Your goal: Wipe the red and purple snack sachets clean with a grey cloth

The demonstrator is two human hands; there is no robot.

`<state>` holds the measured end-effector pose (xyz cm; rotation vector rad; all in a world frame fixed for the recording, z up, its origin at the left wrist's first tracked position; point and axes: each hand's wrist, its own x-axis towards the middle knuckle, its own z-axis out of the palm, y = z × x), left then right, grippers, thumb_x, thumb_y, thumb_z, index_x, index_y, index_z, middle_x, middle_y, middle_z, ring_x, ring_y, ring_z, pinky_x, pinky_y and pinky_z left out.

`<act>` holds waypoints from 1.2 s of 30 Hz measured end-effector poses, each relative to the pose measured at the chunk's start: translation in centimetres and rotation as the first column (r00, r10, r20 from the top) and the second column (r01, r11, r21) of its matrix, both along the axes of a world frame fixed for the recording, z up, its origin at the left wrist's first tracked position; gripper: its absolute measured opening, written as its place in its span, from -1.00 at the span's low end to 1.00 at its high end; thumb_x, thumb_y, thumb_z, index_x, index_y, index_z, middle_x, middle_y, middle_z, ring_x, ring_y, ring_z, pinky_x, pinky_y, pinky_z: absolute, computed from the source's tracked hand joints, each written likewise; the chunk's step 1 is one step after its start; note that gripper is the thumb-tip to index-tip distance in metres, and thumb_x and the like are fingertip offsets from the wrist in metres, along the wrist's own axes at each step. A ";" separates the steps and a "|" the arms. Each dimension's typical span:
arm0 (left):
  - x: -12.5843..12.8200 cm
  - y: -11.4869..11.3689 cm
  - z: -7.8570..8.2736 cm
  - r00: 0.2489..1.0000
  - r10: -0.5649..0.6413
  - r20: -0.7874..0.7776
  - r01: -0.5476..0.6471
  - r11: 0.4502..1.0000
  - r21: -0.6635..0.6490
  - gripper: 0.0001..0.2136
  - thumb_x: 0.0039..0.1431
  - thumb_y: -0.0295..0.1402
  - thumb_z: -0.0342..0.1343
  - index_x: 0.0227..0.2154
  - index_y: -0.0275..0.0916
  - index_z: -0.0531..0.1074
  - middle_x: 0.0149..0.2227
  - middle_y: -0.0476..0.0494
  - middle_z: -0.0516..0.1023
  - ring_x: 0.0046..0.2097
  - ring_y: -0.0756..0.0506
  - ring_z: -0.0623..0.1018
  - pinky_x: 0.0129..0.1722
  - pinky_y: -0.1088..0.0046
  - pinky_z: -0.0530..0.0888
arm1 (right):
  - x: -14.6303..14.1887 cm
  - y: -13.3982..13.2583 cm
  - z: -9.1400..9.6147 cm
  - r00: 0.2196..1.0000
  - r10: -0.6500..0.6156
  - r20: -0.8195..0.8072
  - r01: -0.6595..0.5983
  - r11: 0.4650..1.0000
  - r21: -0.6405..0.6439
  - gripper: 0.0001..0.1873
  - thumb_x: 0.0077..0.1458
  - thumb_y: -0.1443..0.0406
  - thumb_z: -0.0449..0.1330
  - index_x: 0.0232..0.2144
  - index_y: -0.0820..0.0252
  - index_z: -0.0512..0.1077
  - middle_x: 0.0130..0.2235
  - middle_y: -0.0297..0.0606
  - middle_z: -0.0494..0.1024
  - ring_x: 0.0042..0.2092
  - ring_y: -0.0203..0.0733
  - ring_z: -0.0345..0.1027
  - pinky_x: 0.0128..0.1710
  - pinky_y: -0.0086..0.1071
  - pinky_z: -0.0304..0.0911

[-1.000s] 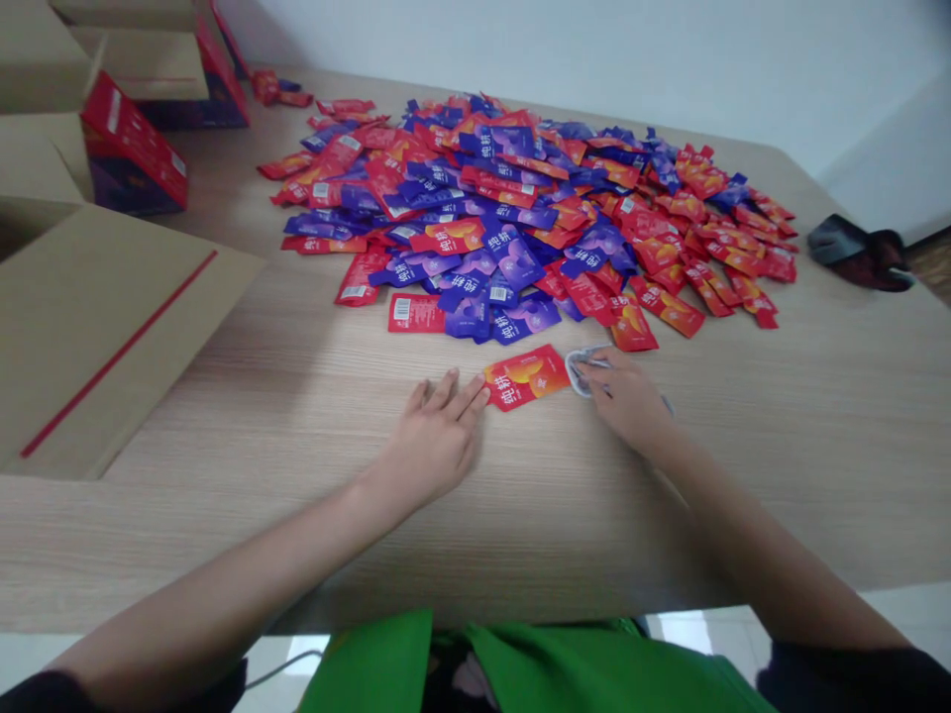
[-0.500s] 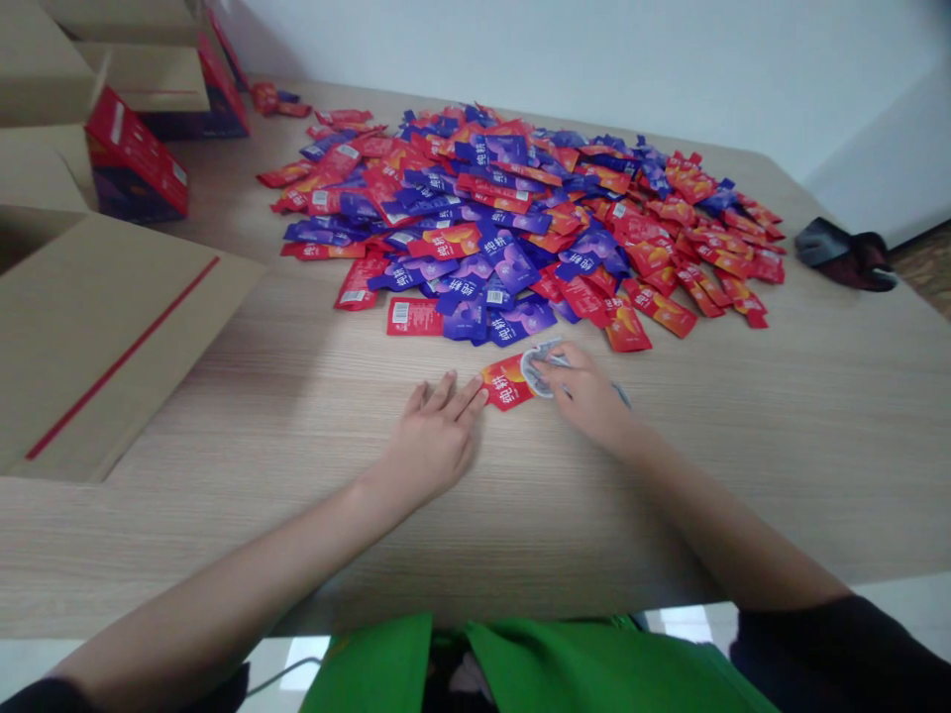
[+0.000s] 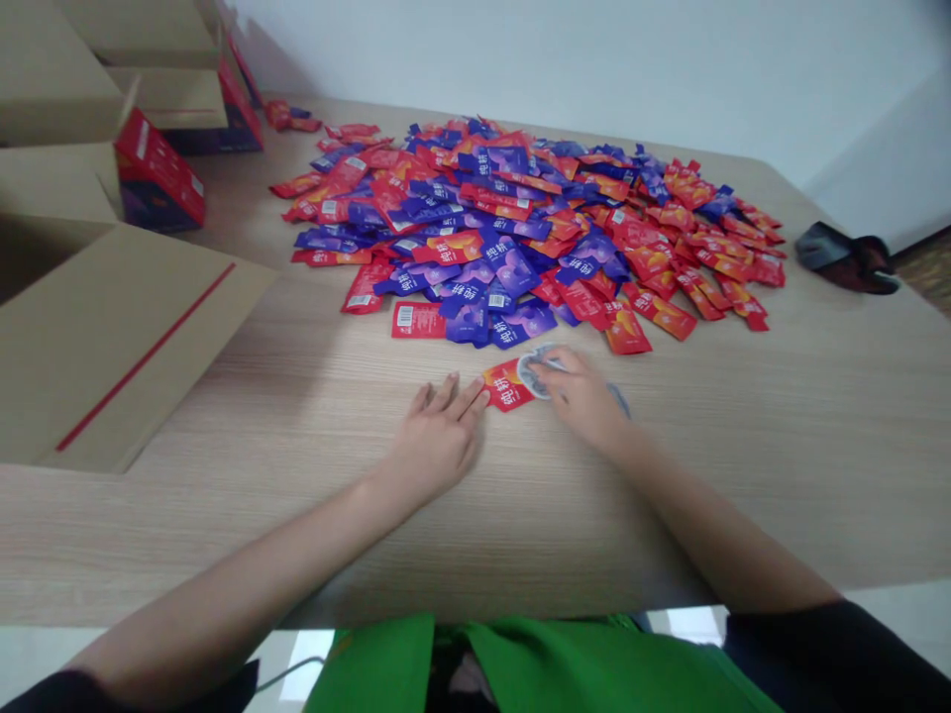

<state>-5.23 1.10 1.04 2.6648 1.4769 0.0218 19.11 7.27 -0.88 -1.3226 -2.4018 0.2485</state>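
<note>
A single red sachet point(image 3: 503, 386) lies on the wooden table point(image 3: 297, 416) just in front of a big heap of red and purple sachets point(image 3: 520, 218). My left hand point(image 3: 438, 436) rests flat, fingers stretched out, its fingertips touching the sachet's left end. My right hand point(image 3: 583, 396) is closed on a small greyish round object point(image 3: 531, 364) and presses it onto the right part of the red sachet, covering that half.
An open cardboard box flap point(image 3: 126, 337) lies at the left, with more cardboard boxes point(image 3: 59, 109) and a red and purple carton point(image 3: 159, 178) behind it. A dark bundle point(image 3: 847, 257) sits at the table's far right edge. Green fabric point(image 3: 520, 663) is below the near edge.
My right hand slid left with the greyish object, from beside the red sachet onto its right half. My left hand stayed put. The camera shifted slightly.
</note>
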 end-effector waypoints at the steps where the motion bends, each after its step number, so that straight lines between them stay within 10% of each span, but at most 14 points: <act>1: 0.1 0.1 0.2 1.000 -0.001 0.004 0.001 1.000 0.007 -0.48 0.23 -0.39 -0.08 0.27 -0.28 0.23 0.35 -0.15 0.16 0.32 -0.39 0.22 0.20 -0.09 0.26 | 1.3 0.2 -0.1 0.999 -0.042 -0.015 0.042 0.999 -0.013 -0.59 0.19 0.44 -0.02 -0.05 0.17 0.54 -0.05 -0.07 0.47 -0.02 -0.03 0.34 0.02 -0.13 0.29; 7: 1.7 3.0 2.6 0.984 0.134 0.118 -0.132 0.991 -0.026 -0.63 0.35 -0.25 -0.16 -0.06 -0.20 0.53 0.01 -0.16 0.58 0.03 -0.22 0.52 -0.02 0.15 0.43 | 6.4 0.9 2.6 0.949 -0.239 -0.206 0.233 0.971 -0.050 -0.67 0.18 0.29 0.07 -0.10 0.13 0.56 -0.18 -0.15 0.51 -0.16 -0.07 0.43 -0.12 -0.14 0.36; 15: 5.6 7.4 2.2 0.981 0.161 0.108 -0.155 0.986 -0.063 -0.57 0.11 -0.13 0.24 -0.05 -0.29 0.42 -0.07 -0.26 0.50 -0.03 -0.26 0.48 -0.12 0.25 0.45 | 7.4 -0.5 5.2 0.878 -0.272 -0.394 0.297 0.955 0.000 -0.76 0.21 0.23 0.07 -0.16 0.03 0.51 -0.18 -0.16 0.53 -0.09 -0.01 0.42 -0.05 -0.03 0.34; 21: 5.7 4.4 2.0 1.000 -0.022 0.014 0.020 0.996 0.088 -0.72 0.34 -0.45 -0.10 0.02 -0.23 0.39 0.06 -0.26 0.46 0.05 -0.26 0.41 -0.02 0.14 0.36 | 6.3 -1.3 5.7 0.884 -0.221 -0.411 0.243 0.970 0.002 -0.79 0.20 0.26 0.06 -0.20 0.05 0.49 -0.18 -0.18 0.51 -0.09 -0.04 0.43 -0.04 -0.07 0.35; 29: 1.5 -0.1 1.2 0.997 -0.074 0.035 0.072 0.995 0.062 -0.33 0.33 0.03 -0.10 0.32 -0.35 0.07 0.35 -0.37 0.15 0.32 -0.34 0.16 0.20 0.01 0.18 | 5.4 -0.8 5.0 0.892 -0.236 -0.385 0.235 0.971 -0.051 -0.80 0.19 0.26 0.08 -0.21 0.08 0.49 -0.18 -0.15 0.52 -0.10 -0.02 0.42 -0.06 -0.06 0.33; 36: 0.2 -2.0 -0.5 0.997 -0.065 0.037 0.063 0.996 0.056 -0.54 0.40 -0.23 -0.17 0.28 -0.23 0.21 0.33 -0.18 0.23 0.34 -0.30 0.19 0.22 0.01 0.21 | -2.2 -1.9 5.1 0.931 -0.122 -0.345 0.159 0.984 0.082 -0.74 0.29 0.33 -0.03 -0.15 0.04 0.46 -0.10 -0.16 0.46 -0.03 -0.10 0.35 -0.01 -0.16 0.29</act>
